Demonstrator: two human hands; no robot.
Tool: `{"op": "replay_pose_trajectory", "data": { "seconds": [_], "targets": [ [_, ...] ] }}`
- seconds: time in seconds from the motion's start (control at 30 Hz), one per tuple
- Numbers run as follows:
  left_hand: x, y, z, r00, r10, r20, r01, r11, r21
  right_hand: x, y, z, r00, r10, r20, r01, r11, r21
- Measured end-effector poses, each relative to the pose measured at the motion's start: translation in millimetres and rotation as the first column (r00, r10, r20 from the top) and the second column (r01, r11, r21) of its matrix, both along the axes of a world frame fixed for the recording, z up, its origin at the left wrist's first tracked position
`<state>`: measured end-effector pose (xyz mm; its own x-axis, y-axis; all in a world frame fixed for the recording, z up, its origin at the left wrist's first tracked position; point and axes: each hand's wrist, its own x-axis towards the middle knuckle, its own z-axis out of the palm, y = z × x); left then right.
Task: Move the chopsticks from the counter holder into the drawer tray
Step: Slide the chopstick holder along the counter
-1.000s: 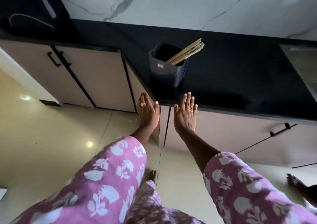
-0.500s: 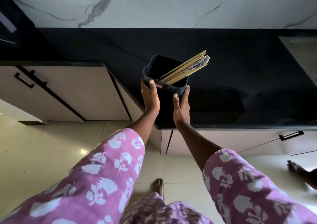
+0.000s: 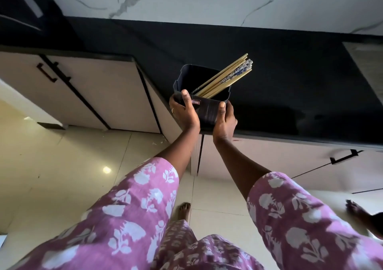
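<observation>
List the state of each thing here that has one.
holder: open-topped, gripped from both sides at the front edge of the counter.
chopsticks: inside the holder, leaning right, ends past its rim.
left hand: grips the holder's left side.
right hand: grips the holder's right side.
cabinet fronts: shut.

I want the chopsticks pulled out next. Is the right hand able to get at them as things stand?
Probably yes, once it lets go. The right hand grips the holder close to the chopsticks, whose ends lean out over the rim on that side with nothing covering them.
</observation>
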<state>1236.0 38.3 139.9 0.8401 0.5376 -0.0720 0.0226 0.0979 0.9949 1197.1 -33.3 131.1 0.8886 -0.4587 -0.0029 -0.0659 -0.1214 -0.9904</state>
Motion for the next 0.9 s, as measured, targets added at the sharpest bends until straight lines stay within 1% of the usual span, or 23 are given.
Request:
{"op": "replay_pose_trajectory", "data": {
  "seconds": [0.1,0.17,0.27,0.4,0.53,0.6,0.67,0.73,0.8,0.83,0.9],
  "targets": [
    [-36.0,-6.1,2.5,0.997,0.061,0.043,-0.06,0.998,-0.026,-29.4,-9.6,-0.4,1.0,0.014,-0.017,-0.015,1.0,-0.008],
    [-68.5,-11.1,-0.3,0.993,0.106,0.048,-0.105,0.994,-0.033,-57.1,-15.0,-1.0,0.999,0.042,-0.018,-0.042,0.999,-0.024],
    [-118.3,-18.2,-6.0,0.988,0.147,0.054,-0.145,0.989,-0.042,-106.4,-22.5,-1.9,0.996,0.086,-0.006,-0.086,0.996,-0.006],
    [-181.3,-28.7,-20.0,0.98,0.195,-0.051,-0.199,0.975,-0.096,-164.1,-39.4,-11.4,0.99,0.141,-0.019,-0.142,0.988,-0.062],
    [-254.1,-21.6,-50.6,0.963,0.256,-0.081,-0.265,0.957,-0.119,-218.6,-43.6,-33.8,0.952,0.281,-0.121,-0.296,0.947,-0.126],
    [-288.3,-14.3,-69.8,0.957,0.26,-0.132,-0.274,0.956,-0.104,-245.4,-41.2,-47.7,0.936,0.331,-0.122,-0.348,0.921,-0.172],
    [-334.1,-5.8,-93.8,0.942,0.274,-0.191,-0.296,0.95,-0.097,-279.8,-35.6,-67.9,0.909,0.395,-0.134,-0.416,0.883,-0.217],
    [-381.1,-0.3,-111.8,0.931,0.291,-0.221,-0.315,0.946,-0.077,-312.4,-30.8,-83.6,0.869,0.449,-0.208,-0.49,0.837,-0.243],
    [-433.5,5.4,-124.9,0.902,0.345,-0.259,-0.376,0.923,-0.083,-347.9,-21.8,-96.8,0.813,0.542,-0.212,-0.582,0.765,-0.275],
    [-460.4,7.4,-131.7,0.875,0.393,-0.282,-0.434,0.896,-0.098,-366.9,-16.9,-102.7,0.769,0.603,-0.21,-0.638,0.717,-0.279],
    [-512.7,7.6,-143.1,0.814,0.483,-0.324,-0.541,0.833,-0.118,-404.8,-9.1,-111.0,0.663,0.702,-0.262,-0.749,0.611,-0.258]
  ]
}}
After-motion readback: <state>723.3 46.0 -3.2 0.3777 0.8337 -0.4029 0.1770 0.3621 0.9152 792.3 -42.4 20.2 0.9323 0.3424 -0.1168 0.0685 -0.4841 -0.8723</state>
